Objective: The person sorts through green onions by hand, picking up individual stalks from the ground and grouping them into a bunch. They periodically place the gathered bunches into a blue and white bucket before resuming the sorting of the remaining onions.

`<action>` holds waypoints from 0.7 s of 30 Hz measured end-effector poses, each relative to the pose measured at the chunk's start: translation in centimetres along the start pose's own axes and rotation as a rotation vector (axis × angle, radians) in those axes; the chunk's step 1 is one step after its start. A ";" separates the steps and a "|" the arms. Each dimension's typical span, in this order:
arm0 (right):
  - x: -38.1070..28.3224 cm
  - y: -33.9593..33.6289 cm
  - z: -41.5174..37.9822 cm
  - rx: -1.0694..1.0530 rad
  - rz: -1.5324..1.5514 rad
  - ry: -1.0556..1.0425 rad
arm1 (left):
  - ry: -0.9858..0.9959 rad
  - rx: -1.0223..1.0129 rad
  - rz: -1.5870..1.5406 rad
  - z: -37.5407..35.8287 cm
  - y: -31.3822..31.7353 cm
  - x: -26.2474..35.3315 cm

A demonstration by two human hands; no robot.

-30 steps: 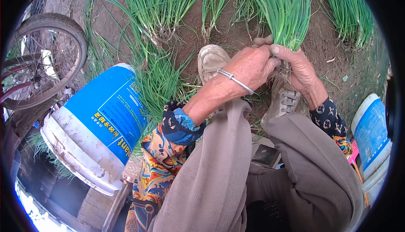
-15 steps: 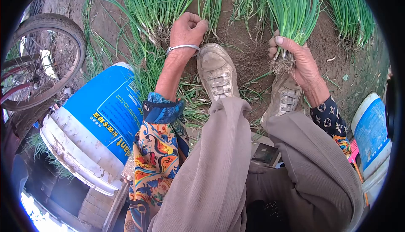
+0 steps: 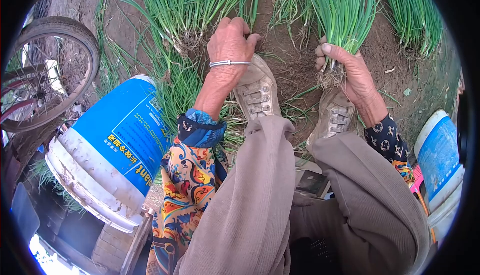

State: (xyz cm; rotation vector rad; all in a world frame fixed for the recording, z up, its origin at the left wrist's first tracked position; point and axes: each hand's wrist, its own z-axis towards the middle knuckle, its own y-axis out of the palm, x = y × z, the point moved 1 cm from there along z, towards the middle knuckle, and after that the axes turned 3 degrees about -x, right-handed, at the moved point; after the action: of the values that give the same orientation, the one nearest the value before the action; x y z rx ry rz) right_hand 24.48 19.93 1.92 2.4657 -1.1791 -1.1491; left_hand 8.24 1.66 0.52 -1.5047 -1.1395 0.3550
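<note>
My right hand [image 3: 352, 70] is closed around a bunch of green onions [image 3: 342, 30], thumb across the stems just above the roots. The leaves point away from me and the pale, stringy roots hang over my right shoe [image 3: 332, 115]. Beside the root end of a larger pile of green onions [image 3: 195, 5], my left hand [image 3: 230, 45] is turned back upward, a metal bangle on its wrist. Its thumb stands apart from the bent fingers, whose tips are partly hidden; I see nothing held. My left shoe [image 3: 257, 95] is just below that hand.
A blue and white bucket [image 3: 125, 140] lies tilted at left, near a bicycle wheel [image 3: 90, 50]. Another blue and white bucket [image 3: 437, 150] is at right. More green onions [image 3: 412, 12] lie at upper right, and loose stalks [image 3: 295, 12] lie on the soil between.
My left hand has turned over, showing more of its back, and its thumb has moved away from the fingers. My right hand keeps its bunch, nearly still.
</note>
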 end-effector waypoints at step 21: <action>0.1 -0.2 0.1 -0.002 0.023 0.012 | -0.034 0.232 0.001 2.5 -1.8 -5.5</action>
State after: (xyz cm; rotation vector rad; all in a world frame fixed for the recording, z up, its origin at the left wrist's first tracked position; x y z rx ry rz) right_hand 24.58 19.98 1.67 2.4477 -1.1987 -1.1278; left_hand 2.89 -1.51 -0.60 -1.2997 -1.0849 0.4973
